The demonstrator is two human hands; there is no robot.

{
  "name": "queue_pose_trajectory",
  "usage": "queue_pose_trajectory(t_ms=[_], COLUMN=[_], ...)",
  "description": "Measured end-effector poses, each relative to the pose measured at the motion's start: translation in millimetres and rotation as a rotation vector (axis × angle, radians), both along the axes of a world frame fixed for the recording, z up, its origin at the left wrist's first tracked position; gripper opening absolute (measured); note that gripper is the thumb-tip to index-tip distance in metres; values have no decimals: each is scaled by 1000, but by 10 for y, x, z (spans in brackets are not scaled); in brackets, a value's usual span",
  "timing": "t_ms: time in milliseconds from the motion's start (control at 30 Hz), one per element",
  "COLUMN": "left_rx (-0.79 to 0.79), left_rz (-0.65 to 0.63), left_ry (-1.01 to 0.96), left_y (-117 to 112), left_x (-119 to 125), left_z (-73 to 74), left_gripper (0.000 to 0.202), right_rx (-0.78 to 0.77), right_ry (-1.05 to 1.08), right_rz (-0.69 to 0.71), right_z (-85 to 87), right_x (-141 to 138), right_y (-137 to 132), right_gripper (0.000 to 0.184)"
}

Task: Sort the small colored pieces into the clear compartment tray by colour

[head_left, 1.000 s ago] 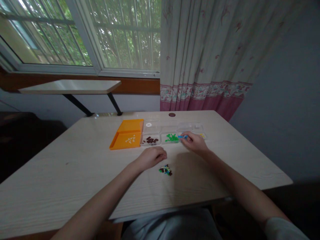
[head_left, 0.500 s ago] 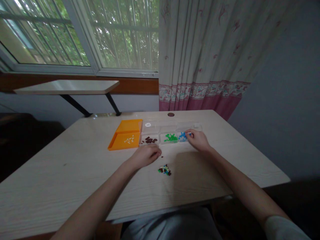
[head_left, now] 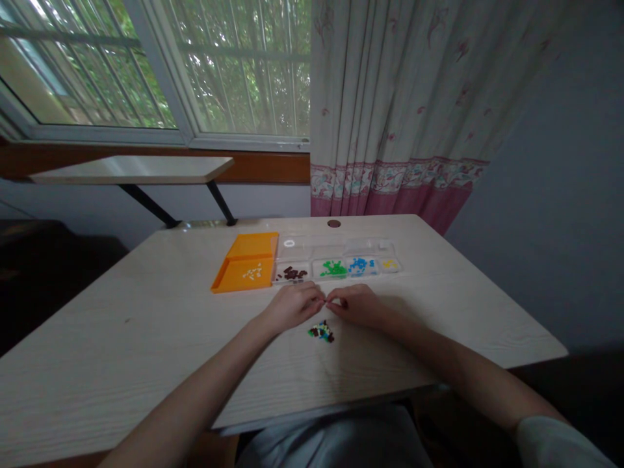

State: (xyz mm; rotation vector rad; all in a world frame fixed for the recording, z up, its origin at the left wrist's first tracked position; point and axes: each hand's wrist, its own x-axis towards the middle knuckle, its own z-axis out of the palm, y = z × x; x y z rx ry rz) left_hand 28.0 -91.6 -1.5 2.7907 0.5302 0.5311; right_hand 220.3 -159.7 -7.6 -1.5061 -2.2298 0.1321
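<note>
My left hand [head_left: 295, 305] is closed, its thumb and finger pinched on a tiny dark piece, apparently a small brown brick. My right hand [head_left: 358, 305] meets it fingertip to fingertip, also pinched; what it holds is too small to make out. Just below the hands lies a small cluster of mixed bricks [head_left: 322, 332] in brown, green, white and blue. Beyond them, a clear compartment box [head_left: 336, 247] holds brown bricks [head_left: 292, 273], green bricks [head_left: 334, 268], blue bricks [head_left: 359, 265] and yellow bricks [head_left: 389, 264].
An orange tray [head_left: 234, 273] with white bricks [head_left: 252, 272] lies left of the clear box. At the table's back left stands a raised shelf [head_left: 141, 168] on dark legs. A round brown cable hole [head_left: 334, 223] is near the back edge, before the curtain [head_left: 390, 130].
My right hand has come back from the blue compartment to my left hand, uncovering the blue and yellow bricks. The brown brick beside my left fingertips no longer shows on the table.
</note>
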Motion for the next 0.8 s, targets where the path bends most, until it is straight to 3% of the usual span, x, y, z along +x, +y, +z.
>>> queue_pose_trajectory(t_ms=[500, 800], left_rx=[-215, -188], left_rz=[-20, 23], left_ry=[-224, -293], left_y=[-37, -46], left_x=[32, 46], left_z=[42, 37], left_gripper=[15, 13], right_rx=[49, 30], right_ry=[147, 222], right_rz=[38, 29], right_z=[17, -9], right_x=[7, 14], right_y=[-11, 11], right_gripper=[13, 14])
